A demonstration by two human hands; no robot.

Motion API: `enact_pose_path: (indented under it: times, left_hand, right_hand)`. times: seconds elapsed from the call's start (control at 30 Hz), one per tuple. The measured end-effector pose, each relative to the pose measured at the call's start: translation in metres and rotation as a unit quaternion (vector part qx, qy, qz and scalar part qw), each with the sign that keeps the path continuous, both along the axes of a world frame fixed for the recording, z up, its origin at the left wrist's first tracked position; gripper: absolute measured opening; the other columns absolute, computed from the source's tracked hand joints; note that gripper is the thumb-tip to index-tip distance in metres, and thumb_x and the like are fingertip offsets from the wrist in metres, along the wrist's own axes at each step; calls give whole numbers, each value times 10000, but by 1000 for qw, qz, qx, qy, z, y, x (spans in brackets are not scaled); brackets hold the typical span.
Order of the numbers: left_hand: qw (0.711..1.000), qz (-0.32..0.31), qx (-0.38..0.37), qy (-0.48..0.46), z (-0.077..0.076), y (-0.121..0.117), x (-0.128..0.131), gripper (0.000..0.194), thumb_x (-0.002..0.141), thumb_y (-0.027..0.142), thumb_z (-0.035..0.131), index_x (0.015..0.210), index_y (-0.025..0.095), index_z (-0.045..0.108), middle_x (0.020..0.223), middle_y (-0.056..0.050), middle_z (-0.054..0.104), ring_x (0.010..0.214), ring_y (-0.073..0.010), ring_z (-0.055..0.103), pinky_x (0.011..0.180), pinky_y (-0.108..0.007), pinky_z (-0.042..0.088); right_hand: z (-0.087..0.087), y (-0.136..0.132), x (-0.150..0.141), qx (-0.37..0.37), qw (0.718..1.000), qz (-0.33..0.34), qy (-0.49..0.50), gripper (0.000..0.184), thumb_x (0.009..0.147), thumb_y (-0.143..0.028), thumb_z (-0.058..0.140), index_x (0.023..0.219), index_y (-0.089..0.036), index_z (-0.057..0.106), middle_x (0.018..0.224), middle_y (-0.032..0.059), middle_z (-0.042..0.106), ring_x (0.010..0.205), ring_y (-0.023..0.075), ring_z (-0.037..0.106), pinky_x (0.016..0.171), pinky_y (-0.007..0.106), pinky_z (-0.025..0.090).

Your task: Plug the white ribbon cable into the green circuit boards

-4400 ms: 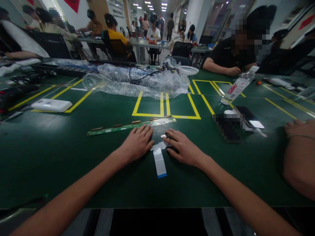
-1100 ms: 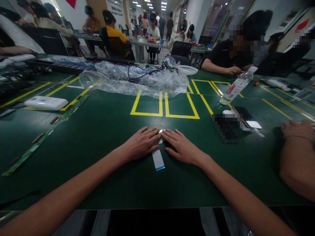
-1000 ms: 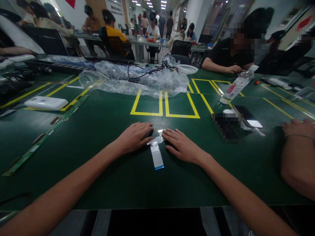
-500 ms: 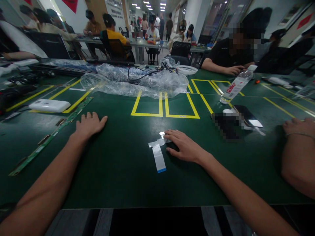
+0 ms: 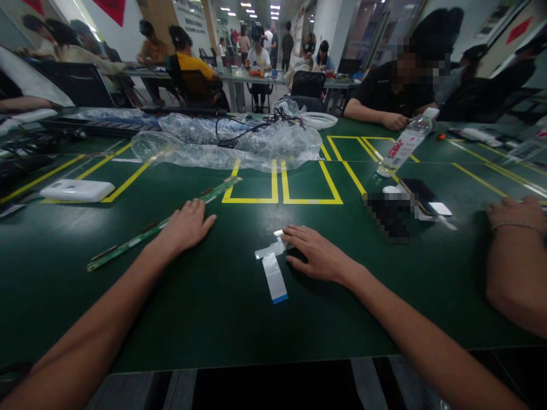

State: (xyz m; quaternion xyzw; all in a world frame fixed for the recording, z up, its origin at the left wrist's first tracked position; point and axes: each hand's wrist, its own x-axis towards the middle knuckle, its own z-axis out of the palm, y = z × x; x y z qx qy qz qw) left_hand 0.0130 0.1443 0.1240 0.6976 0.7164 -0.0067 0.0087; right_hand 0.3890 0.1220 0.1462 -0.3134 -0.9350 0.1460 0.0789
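Observation:
My left hand (image 5: 186,228) lies over a long, narrow green circuit board (image 5: 128,247), covering its middle. Its fingers reach across the board and the thumb sticks out to the right, not closed round it. Both ends of the board show, slanting from lower left to upper right. My right hand (image 5: 318,250) rests palm down with fingers stretched, the fingertips touching the upper end of a white flat ribbon cable (image 5: 274,276). The cable is folded into a bent shape, and its lower end has a blue strip. Part of its upper end is hidden by the fingers.
Crumpled clear plastic wrap (image 5: 265,145) with black cables lies across the back. A white device (image 5: 79,190) sits at left. A water bottle (image 5: 404,145) and a phone (image 5: 421,193) are at right. Another person's arm (image 5: 517,262) rests at the right edge; a co-worker sits opposite.
My left hand has moved right, and the circuit board has shifted right with it and turned to a flatter slant. My right hand and the ribbon cable stay nearly where they were.

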Motion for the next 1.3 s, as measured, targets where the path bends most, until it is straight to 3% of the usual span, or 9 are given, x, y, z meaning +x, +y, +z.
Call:
enact_pose_path:
  times: [0.07,0.13,0.27,0.5,0.7,0.9,1.3]
  left_hand:
    - [992,-126,-5,8,2,-14,50,753,1026,550,244,1539,8,343,1612,-226,265,1497,-365,254,1202,-537,270]
    - [979,-206,-7,-1,5,-31,89,714,1038,548,261,1576,80,306,1636,-180,227,1516,-333,212,1224,-510,236]
    - [957,-288,-23,-27,12,-55,122,673,1052,540,269,1603,152,251,1647,-134,212,1524,-305,192,1229,-505,225]
    - [946,-323,-21,-27,14,-53,114,671,1046,515,334,1608,164,228,1653,-140,180,1526,-319,177,1228,-528,208]
    - [942,-334,-16,-34,11,-52,114,700,1044,554,296,1607,144,221,1651,-158,166,1526,-333,163,1223,-547,206]
    - [939,-342,-5,-31,10,-53,114,670,1044,541,322,1602,176,249,1647,-161,189,1522,-340,181,1217,-556,203]
    - [938,-346,-16,-34,11,-52,111,688,1040,574,309,1611,201,218,1655,-145,162,1528,-329,156,1221,-559,192]
  right_hand:
    - [0,-1,-1,10,1000,0,2,531,980,-402,531,1458,-174,496,1579,121,410,1481,276,329,1224,503,273]
    - [1,-3,-3,27,1000,-1,3,512,973,-386,540,1432,-159,523,1572,140,414,1484,283,323,1223,496,274]
    - [2,-5,-6,55,998,3,-1,484,968,-368,536,1397,-144,553,1580,162,393,1502,297,277,1233,500,238]
    - [-1,-6,-6,23,1000,10,-3,538,984,-407,504,1470,-175,485,1598,136,372,1505,293,270,1233,528,222]
    - [-4,-5,-7,23,1000,13,-11,571,1003,-446,463,1525,-217,429,1621,97,335,1521,285,225,1238,536,190]
    - [-6,-6,-9,25,999,22,-23,615,1027,-432,409,1593,-226,278,1642,76,284,1531,276,185,1246,544,128]
    - [-4,-8,-6,25,999,30,-33,610,1039,-423,382,1597,-213,256,1649,75,261,1538,262,157,1249,541,120]
